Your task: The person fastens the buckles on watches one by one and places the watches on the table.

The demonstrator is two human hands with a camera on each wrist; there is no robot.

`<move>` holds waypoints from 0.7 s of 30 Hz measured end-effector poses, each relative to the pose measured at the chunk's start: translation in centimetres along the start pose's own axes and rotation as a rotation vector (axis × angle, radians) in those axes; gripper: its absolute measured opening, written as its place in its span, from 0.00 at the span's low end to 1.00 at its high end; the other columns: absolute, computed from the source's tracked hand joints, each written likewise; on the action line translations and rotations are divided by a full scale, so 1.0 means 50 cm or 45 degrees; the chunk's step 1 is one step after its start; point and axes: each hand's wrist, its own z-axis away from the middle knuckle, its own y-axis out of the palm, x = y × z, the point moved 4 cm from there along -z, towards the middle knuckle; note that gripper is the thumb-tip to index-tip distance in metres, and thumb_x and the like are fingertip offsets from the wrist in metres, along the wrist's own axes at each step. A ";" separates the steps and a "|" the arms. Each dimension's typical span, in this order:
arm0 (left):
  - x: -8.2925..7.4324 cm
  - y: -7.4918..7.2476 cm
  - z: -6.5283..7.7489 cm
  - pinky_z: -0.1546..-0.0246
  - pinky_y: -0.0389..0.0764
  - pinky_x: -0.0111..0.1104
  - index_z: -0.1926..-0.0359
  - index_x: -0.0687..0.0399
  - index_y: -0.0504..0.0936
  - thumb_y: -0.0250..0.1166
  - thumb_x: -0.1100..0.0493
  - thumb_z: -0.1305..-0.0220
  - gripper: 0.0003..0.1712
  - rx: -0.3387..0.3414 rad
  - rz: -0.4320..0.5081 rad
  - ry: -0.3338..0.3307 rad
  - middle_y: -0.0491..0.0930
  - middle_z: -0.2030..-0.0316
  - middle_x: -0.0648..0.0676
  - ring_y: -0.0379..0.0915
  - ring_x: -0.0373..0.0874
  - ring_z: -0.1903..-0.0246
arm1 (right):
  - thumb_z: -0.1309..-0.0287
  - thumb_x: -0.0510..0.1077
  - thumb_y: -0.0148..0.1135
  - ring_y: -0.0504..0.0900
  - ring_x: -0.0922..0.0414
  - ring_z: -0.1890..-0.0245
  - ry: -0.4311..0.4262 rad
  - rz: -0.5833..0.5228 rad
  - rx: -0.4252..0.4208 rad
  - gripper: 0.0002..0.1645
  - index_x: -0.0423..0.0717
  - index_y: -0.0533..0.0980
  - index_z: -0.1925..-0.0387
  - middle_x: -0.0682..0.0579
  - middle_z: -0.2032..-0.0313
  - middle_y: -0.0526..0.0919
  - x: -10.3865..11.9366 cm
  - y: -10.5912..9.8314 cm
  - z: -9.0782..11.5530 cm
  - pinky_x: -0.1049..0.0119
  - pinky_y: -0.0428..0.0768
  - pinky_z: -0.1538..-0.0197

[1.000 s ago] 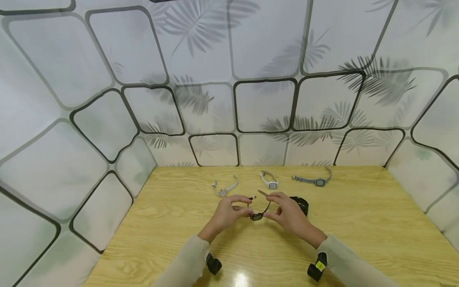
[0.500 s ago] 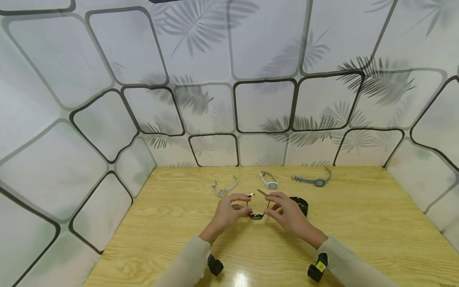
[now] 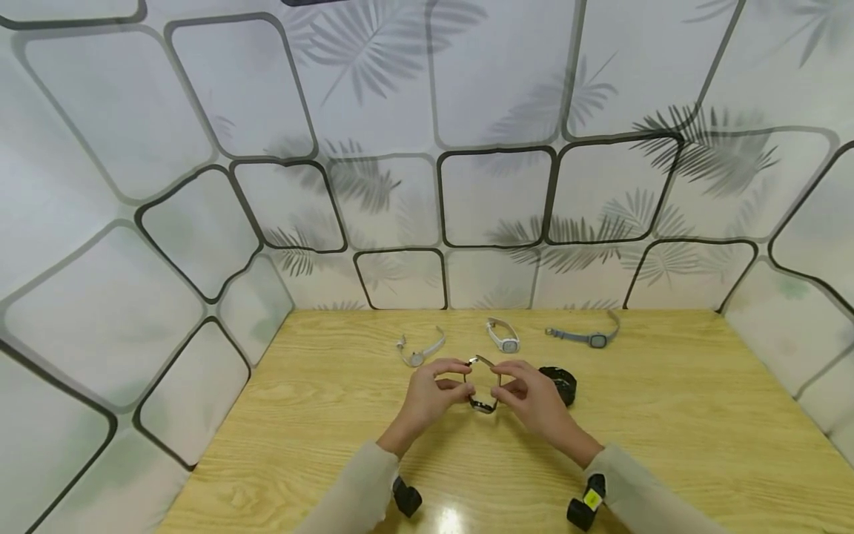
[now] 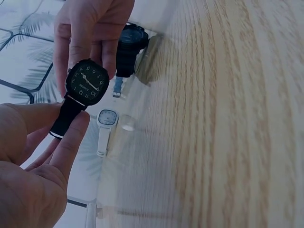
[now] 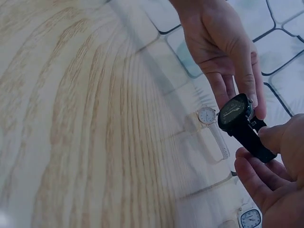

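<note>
A black wristwatch (image 3: 482, 407) is held up over the wooden table between both hands, its strap bent into a loop. Pale numerals show on its dark, rounded-square dial (image 4: 87, 81) in the left wrist view. My left hand (image 3: 434, 393) pinches the strap half on the left, thumb near the case and fingers toward the buckle end. On the other side, my right hand (image 3: 537, 397) pinches the other strap half (image 5: 251, 141). At the far side of the loop, the strap's two ends come close together in the head view.
Behind the hands lie a white watch with a round dial (image 3: 416, 359), a white square-dial watch (image 3: 510, 345) and a grey-blue watch (image 3: 597, 340). A chunky black watch (image 3: 566, 384) lies beyond the right hand. Patterned cloth walls (image 3: 494, 200) border the wooden table (image 3: 320, 415).
The strap's two ends have drawn together at the far side of the loop. The hands have moved slightly nearer each other, and the watch face has tilted.
</note>
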 end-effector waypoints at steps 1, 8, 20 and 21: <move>0.000 0.000 0.001 0.57 0.87 0.38 0.46 0.70 0.84 0.70 0.70 0.35 0.16 -0.004 -0.005 0.003 0.76 0.39 0.62 0.86 0.57 0.57 | 0.35 0.37 0.70 0.88 0.58 0.61 0.023 -0.033 0.005 0.25 0.42 0.78 0.37 0.43 0.43 0.80 -0.001 0.000 0.000 0.66 0.85 0.60; -0.003 0.000 0.003 0.59 0.87 0.34 0.48 0.63 0.87 0.71 0.69 0.36 0.15 -0.024 -0.052 0.040 0.77 0.39 0.58 0.87 0.53 0.57 | 0.29 0.36 0.63 0.89 0.49 0.61 0.124 -0.277 -0.009 0.28 0.44 0.72 0.30 0.35 0.42 0.79 -0.003 -0.005 -0.008 0.54 0.87 0.57; -0.003 0.002 0.006 0.58 0.87 0.34 0.46 0.71 0.84 0.71 0.70 0.36 0.17 0.000 -0.060 0.092 0.76 0.39 0.58 0.86 0.54 0.56 | 0.24 0.43 0.59 0.89 0.51 0.63 0.243 -0.450 -0.010 0.22 0.34 0.76 0.37 0.34 0.53 0.85 -0.017 -0.008 -0.011 0.59 0.88 0.59; -0.003 0.003 0.006 0.58 0.87 0.34 0.47 0.71 0.84 0.71 0.70 0.36 0.17 -0.001 -0.062 0.103 0.76 0.39 0.59 0.86 0.54 0.56 | 0.25 0.44 0.59 0.89 0.51 0.63 0.261 -0.456 -0.009 0.22 0.34 0.77 0.38 0.34 0.53 0.85 -0.018 -0.007 -0.011 0.59 0.88 0.59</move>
